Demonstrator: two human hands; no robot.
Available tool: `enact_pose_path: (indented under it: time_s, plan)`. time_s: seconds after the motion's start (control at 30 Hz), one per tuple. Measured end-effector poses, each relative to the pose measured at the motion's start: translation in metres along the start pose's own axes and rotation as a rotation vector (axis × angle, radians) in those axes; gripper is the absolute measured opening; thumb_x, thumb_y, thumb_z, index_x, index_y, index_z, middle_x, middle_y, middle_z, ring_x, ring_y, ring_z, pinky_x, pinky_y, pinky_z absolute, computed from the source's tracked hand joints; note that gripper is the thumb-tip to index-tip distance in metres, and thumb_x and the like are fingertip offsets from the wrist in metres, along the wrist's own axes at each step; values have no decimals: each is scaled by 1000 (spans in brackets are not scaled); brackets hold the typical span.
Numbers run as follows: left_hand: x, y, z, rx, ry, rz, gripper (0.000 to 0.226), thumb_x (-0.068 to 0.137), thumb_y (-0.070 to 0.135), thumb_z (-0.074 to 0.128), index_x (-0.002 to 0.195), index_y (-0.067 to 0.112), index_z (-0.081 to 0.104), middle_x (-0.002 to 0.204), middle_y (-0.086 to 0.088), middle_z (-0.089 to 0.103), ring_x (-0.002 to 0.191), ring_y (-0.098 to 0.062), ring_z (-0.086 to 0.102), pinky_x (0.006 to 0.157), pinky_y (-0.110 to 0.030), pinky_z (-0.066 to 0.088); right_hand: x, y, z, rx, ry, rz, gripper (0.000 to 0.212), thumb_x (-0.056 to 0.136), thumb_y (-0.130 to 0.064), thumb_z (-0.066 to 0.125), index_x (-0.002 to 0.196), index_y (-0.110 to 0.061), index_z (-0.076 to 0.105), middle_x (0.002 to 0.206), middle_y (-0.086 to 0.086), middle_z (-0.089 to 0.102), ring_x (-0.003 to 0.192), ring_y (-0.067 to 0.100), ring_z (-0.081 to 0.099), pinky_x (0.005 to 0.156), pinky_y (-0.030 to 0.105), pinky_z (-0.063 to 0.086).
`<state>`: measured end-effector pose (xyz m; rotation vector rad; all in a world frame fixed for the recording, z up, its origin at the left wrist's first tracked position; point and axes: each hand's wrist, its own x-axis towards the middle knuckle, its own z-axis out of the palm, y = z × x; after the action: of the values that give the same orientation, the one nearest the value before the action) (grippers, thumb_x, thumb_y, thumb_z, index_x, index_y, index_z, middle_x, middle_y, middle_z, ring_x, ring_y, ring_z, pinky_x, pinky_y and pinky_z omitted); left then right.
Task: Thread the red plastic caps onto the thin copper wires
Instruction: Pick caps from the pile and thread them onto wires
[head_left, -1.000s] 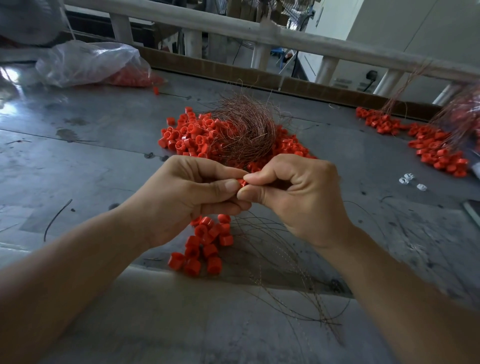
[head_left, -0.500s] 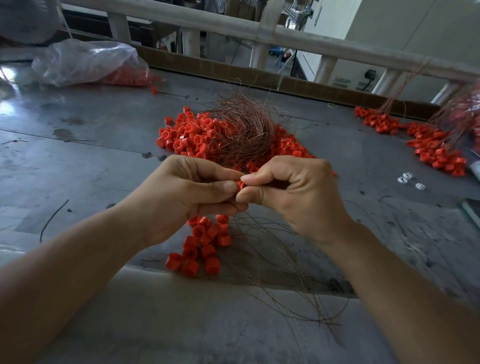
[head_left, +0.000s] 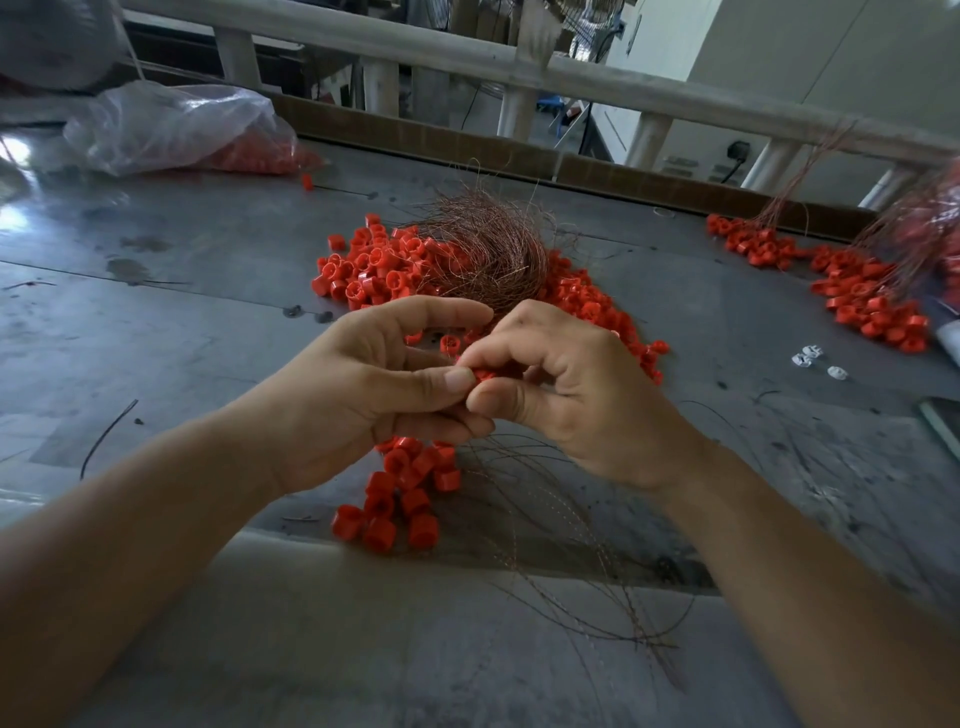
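- Nearest the bottom of the frame, loose copper wires (head_left: 566, 571) are lying fanned over the grey table (head_left: 156, 332), running from under my hands toward the lower right edge; some are looking twisted in pairs.
- Just left of them, a small cluster of red caps (head_left: 400, 493) is hanging and resting below my left hand; whether each is already sitting on a wire I cannot tell.
- At the middle of the frame my left hand (head_left: 363, 395) is closing thumb and forefinger toward my right hand; its other fingers are curling underneath.
- My right hand (head_left: 566, 395) is pinching one red cap (head_left: 485, 374) between thumb and forefinger, the two hands touching at the fingertips; the wire end itself is too thin to make out there.
- Behind the hands, a big pile of caps (head_left: 374, 270) is spreading across the centre of the table; a tangled nest of copper wire (head_left: 488, 249) is sitting on top of it.
- At the right edge, another heap of caps with wires (head_left: 862, 291) is lying; a few small white pieces (head_left: 810, 358) are lying just below it.
- In the upper left, a clear plastic bag (head_left: 171, 124) is holding more red caps.
- Farthest back, a pale railing (head_left: 467, 57) is crossing the top.
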<state>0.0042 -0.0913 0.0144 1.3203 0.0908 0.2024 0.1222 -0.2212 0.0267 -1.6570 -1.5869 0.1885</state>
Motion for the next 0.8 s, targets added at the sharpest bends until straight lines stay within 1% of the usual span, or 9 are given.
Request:
enact_pose_path:
  time_s: [0.07, 0.17, 0.23, 0.37, 0.47, 0.53, 0.63, 0.7, 0.8]
  plan:
    - [-1, -1, 2, 21, -2, 33, 40, 72, 22, 67, 111, 16, 59, 74, -13, 70, 65, -21, 69, 54, -21, 54, 0, -1, 2, -53, -5, -3, 25, 80, -27, 59, 94, -7, 67, 82, -17, 45, 76, -5, 47, 71, 7, 37]
    - [-1, -1, 7, 146, 9, 85, 60, 58, 42, 79, 111, 22, 60, 76, -13, 71, 66, -21, 69, 56, -21, 54, 1, -1, 6, -152, -19, 0, 38, 89, -38, 49, 91, -2, 63, 81, -20, 38, 74, -7, 42, 69, 5, 35]
    - [-1, -2, 9, 213, 27, 126, 63, 58, 39, 76, 115, 21, 54, 74, -13, 70, 64, -20, 69, 56, -21, 53, 1, 0, 7, -173, -27, -1, 31, 91, -30, 51, 88, -1, 61, 79, -15, 39, 73, -5, 41, 67, 7, 36]
    - [-1, -5, 11, 238, 46, 153, 55, 63, 23, 66, 116, 20, 49, 71, -14, 69, 62, -19, 69, 54, -21, 53, -2, -3, 8, -196, -23, 5, 17, 83, -17, 56, 85, -1, 61, 83, -5, 46, 73, 7, 47, 67, 14, 39]
    - [-3, -5, 12, 205, 31, 148, 58, 63, 25, 67, 117, 21, 49, 75, -20, 68, 62, -22, 69, 53, -23, 54, -2, -5, 9, -218, -21, 3, 15, 82, -15, 55, 84, -1, 61, 84, -3, 48, 76, 11, 51, 66, 19, 42]
    - [-4, -6, 12, 201, 22, 140, 57, 63, 26, 67, 117, 22, 49, 75, -19, 69, 62, -22, 70, 53, -23, 54, -3, -6, 10, -225, -17, -6, 16, 81, -15, 54, 83, 0, 61, 84, -2, 49, 76, 13, 52, 66, 21, 44]
    - [-4, -6, 12, 199, 25, 123, 50, 68, 20, 63, 116, 22, 49, 72, -14, 70, 61, -22, 69, 52, -22, 53, -3, -7, 10, -215, -22, -14, 18, 81, -15, 53, 83, 1, 60, 83, -3, 48, 74, 10, 50, 66, 18, 42]
    - [-4, -5, 12, 180, 27, 106, 53, 65, 19, 63, 117, 22, 49, 73, -15, 70, 61, -22, 69, 52, -22, 53, -2, -7, 9, -197, -36, -4, 19, 81, -18, 54, 83, 0, 60, 82, -5, 46, 71, 4, 45, 66, 13, 38]
    - [-3, -3, 11, 139, 22, 63, 56, 65, 16, 74, 116, 21, 52, 73, -15, 70, 61, -24, 69, 51, -23, 53, -1, -5, 7, -150, -42, 20, 20, 81, -23, 56, 82, -3, 60, 76, -10, 43, 69, -3, 42, 64, 10, 36]
